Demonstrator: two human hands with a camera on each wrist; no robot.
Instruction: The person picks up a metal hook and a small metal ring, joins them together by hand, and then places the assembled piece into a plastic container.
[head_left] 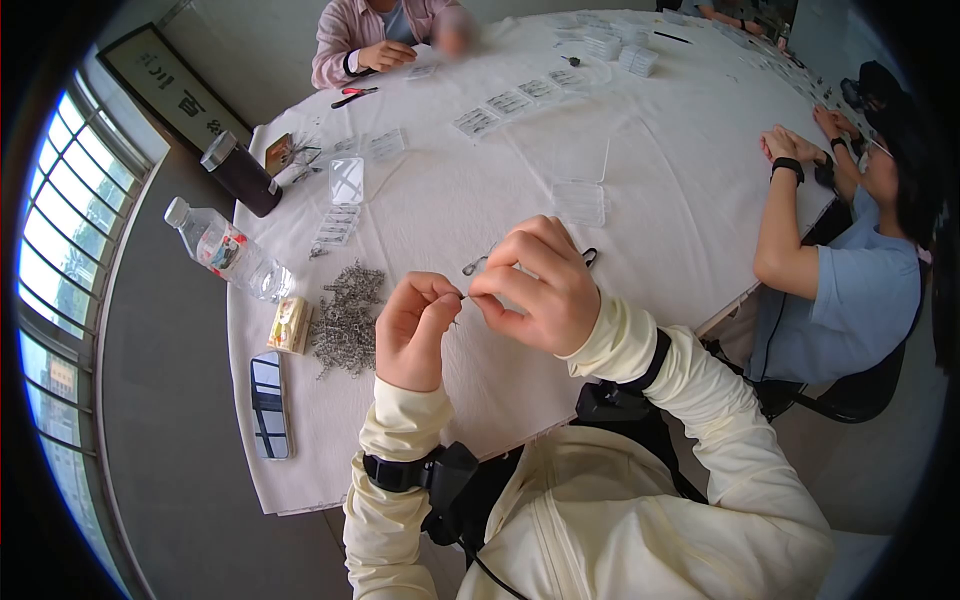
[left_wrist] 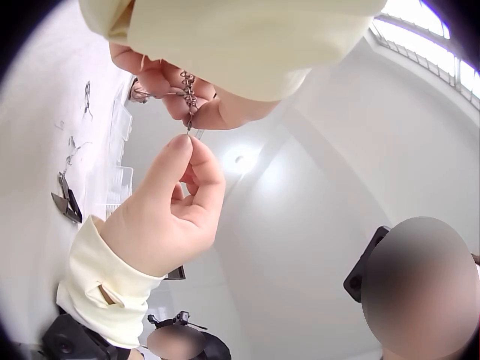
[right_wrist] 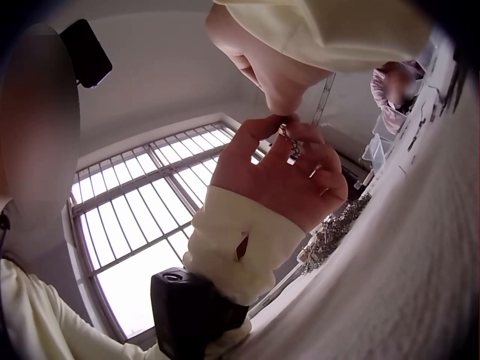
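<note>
My left hand [head_left: 412, 335] holds a thin, knobbly piece of silvery metal [left_wrist: 189, 91] that looks like chain or twisted wire. Its fingers curl loosely around the piece in the left wrist view. My right hand [head_left: 540, 285] pinches the end of it between thumb and index finger, with the fingertips of both hands almost meeting above the table. Left of the hands lies a heap of similar tangled metal pieces [head_left: 347, 318]. Partly hidden behind the right hand is a small dark-handled tool [head_left: 590, 257].
On the left stand a dark thermos [head_left: 240, 174], a tilted plastic bottle [head_left: 228, 250], a small yellow pack [head_left: 290, 325] and a phone [head_left: 270, 405]. Clear trays [head_left: 578, 203] lie across the white tablecloth [head_left: 680, 200]. Other people sit opposite and at the right.
</note>
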